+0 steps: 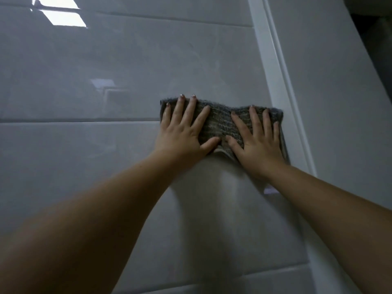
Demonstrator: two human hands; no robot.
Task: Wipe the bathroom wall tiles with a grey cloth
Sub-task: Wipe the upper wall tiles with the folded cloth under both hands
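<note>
While both palms lay flat on the grey cloth (220,122), fingers spread and straight, the left hand (182,132) and right hand (257,141) pressed it to the glossy wall tiles (106,81) without gripping it. It sat across a grout line, just beside the white door frame (282,98). With nothing curled round it, the cloth could slip and bunch, I judged, or slide from under the hands. That frame blocked any stroke to the right; a window's reflection (61,15) shone above.

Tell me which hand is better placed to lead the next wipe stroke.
Probably the left hand: it presses the left end of the grey cloth, with bare wall tiles beyond; the right hand is beside the white trim.
</note>
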